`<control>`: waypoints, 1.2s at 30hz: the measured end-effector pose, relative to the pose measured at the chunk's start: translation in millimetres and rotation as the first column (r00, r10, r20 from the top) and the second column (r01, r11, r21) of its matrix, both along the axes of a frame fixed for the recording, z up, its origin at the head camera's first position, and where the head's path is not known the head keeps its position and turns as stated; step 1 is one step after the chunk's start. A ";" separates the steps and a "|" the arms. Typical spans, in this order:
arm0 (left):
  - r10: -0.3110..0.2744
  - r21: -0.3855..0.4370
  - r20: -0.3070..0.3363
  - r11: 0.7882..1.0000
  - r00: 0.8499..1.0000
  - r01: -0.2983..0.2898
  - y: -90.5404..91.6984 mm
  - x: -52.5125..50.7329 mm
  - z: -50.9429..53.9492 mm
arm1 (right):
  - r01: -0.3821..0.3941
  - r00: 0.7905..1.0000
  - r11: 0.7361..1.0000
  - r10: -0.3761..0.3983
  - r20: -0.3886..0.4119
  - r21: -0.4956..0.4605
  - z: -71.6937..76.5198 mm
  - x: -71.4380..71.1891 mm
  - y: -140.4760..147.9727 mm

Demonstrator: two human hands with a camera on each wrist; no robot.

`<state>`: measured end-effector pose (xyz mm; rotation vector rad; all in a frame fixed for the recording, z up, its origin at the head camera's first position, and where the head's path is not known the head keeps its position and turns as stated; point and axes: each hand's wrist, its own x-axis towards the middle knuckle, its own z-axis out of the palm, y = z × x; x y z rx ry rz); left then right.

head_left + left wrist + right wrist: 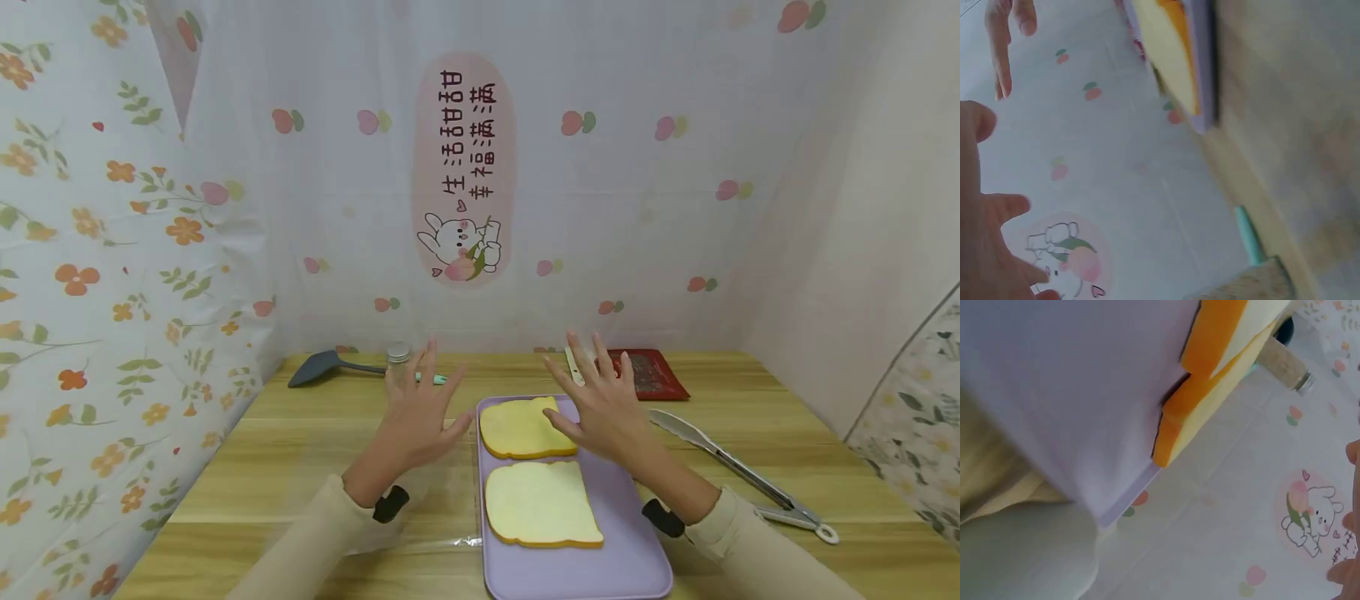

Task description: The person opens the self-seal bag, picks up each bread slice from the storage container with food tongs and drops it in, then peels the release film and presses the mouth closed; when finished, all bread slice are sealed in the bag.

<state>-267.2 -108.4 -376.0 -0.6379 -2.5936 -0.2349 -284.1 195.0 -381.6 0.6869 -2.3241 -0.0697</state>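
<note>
My left hand is raised over the table left of a lilac tray, fingers spread and holding nothing. Above the tray's right side, my right hand is also raised with spread fingers, and it holds nothing. Two bread slices with orange-brown crusts lie on the tray: a far slice and a near slice. My right thumb overlaps the far slice in the head view; the wrist views show no contact. The left wrist view catches part of my left hand and fingers of the right hand.
Behind my left hand stand a glass jar with a metal lid, a dark spatula and a mint-green handle. Metal tongs lie right of the tray. A red packet sits at the back, beside a pale strip.
</note>
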 end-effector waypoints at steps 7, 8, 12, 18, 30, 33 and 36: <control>-0.041 -0.007 0.179 0.999 0.983 0.042 -28.2 13.8 -16.8 | 0.047 0.995 0.999 -0.045 0.090 -0.021 -1.8 16.0 26.2; -0.047 -0.011 0.209 0.999 0.977 0.050 -30.7 14.3 -18.6 | 0.063 0.991 0.998 -0.059 0.118 -0.025 -2.2 19.0 32.4; -0.071 -0.017 0.297 0.997 0.952 0.080 -36.8 12.0 -25.6 | 0.117 0.955 0.992 -0.100 0.278 -0.047 -6.3 31.8 61.2; -0.106 -0.045 0.344 0.991 0.933 0.129 -39.0 5.9 -40.2 | 0.163 0.875 0.984 -0.108 0.471 -0.076 -14.5 55.5 102.3; -0.089 -0.013 0.343 0.995 0.935 0.099 -52.1 14.2 -55.2 | 0.031 0.803 0.957 0.147 0.577 -0.288 -24.9 67.5 93.9; -0.085 0.000 0.358 0.996 0.930 0.091 -52.3 15.8 -53.8 | -0.027 0.752 0.952 0.220 0.621 -0.305 -21.4 65.9 65.9; -0.065 -0.005 0.376 0.997 0.924 0.073 -51.4 17.3 -54.1 | -0.104 0.689 0.947 0.289 0.665 -0.304 -16.6 62.5 32.7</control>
